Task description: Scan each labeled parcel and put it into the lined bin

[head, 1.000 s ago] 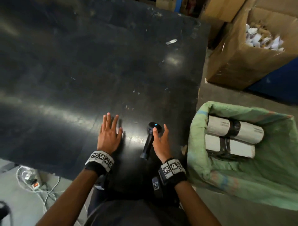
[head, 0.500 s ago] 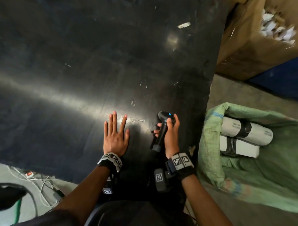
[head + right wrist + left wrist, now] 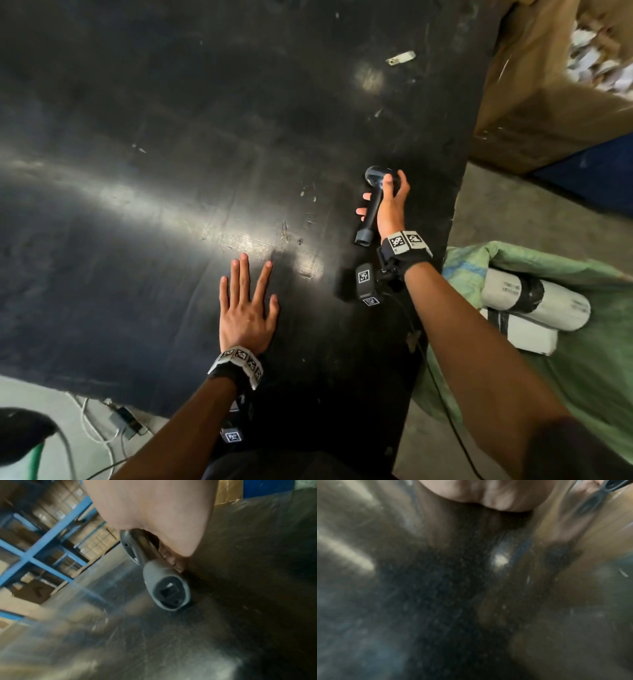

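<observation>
Scanner (image 3: 371, 205) in right hand (image 3: 390, 209); parcels' (image 3: 534, 301) label print unreadable.

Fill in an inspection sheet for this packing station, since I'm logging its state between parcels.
Surface: black table, scuffed, glare streak.
Job's things: scanner gripped by right hand; two parcels in lined bin.
Clutter: paper scrap at far end.
Grippers: left hand flat on table, fingers spread.
Cables: white wires on floor, thin lead along right arm.
Surroundings: cardboard box, blue shelving.
</observation>
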Motion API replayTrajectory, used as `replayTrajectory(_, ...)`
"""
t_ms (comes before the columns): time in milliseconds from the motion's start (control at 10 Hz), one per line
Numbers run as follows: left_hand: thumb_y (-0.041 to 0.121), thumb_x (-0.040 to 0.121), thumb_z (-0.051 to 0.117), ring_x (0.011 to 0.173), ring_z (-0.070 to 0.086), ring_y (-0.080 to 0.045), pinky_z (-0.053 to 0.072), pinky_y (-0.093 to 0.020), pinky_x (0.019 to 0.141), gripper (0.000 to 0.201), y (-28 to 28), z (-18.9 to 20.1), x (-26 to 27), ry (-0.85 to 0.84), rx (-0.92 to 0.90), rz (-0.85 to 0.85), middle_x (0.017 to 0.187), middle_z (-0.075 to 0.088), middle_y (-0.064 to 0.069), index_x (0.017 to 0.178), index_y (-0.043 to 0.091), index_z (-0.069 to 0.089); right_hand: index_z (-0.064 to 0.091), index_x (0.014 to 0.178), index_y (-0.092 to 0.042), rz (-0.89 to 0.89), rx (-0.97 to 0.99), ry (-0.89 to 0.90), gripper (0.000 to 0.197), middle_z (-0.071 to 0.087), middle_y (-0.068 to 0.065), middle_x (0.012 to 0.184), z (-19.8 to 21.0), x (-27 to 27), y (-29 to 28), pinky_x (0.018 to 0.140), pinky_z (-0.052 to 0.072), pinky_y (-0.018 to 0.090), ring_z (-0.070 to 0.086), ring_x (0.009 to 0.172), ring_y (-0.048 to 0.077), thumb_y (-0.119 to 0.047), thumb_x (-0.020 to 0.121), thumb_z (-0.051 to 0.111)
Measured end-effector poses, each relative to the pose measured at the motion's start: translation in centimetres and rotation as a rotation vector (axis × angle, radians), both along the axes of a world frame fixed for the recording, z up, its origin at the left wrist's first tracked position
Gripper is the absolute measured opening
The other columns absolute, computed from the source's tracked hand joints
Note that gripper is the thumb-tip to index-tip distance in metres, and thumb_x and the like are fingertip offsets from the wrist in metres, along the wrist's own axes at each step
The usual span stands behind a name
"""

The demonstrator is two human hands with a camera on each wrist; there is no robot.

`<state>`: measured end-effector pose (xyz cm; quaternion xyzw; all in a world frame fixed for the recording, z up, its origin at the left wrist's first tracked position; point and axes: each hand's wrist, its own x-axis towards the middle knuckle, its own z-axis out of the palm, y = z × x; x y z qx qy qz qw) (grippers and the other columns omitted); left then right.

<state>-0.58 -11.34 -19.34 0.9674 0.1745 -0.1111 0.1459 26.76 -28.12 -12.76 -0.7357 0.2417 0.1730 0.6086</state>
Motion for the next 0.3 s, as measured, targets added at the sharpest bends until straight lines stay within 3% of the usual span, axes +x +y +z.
replayTrajectory(100, 0.048, 0.101, 0.024, 0.156, -0.010, -0.026, 0.008, -0.051, 0.126, 0.066, -0.02, 0.05, -0.15, -0.001, 0.011, -0.001, 0.168, -0.014, -0.010, 0.161, 0.030, 0.004, 0.017, 0.154, -0.031, -0.003, 0.020, -0.027, 0.058, 0.062, 0.004, 0.100, -0.62, -0.08, -0.26, 0.058, 0.058, 0.032, 0.063, 0.072, 0.017, -0.042, 0.103, 0.041)
replayTrajectory(200, 0.049, 0.101, 0.024, 0.156, -0.010, -0.026, 0.007, -0.050, 0.127, 0.067, 0.01, 0.45, 0.17, -0.007, 0.014, -0.009, 0.168, -0.015, -0.009, 0.161, 0.031, 0.001, 0.017, 0.155, -0.033, 0.008, 0.018, -0.004, 0.060, 0.063, 0.007, 0.111, -0.10, 0.22, -0.48, 0.077, 0.058, 0.043, 0.065, 0.084, 0.021, -0.042, 0.101, 0.044)
replayTrajectory(300, 0.049, 0.101, 0.024, 0.156, -0.009, -0.026, 0.006, -0.049, 0.127, 0.067, 0.02, 0.90, -0.04, -0.020, 0.014, -0.019, 0.168, -0.014, -0.009, 0.161, 0.031, 0.000, 0.017, 0.157, -0.033, 0.091, -0.141, -0.011, 0.068, 0.044, 0.010, 0.152, -0.41, 0.12, -1.21, 0.109, 0.043, 0.050, 0.051, 0.131, 0.032, -0.055, 0.097, 0.041)
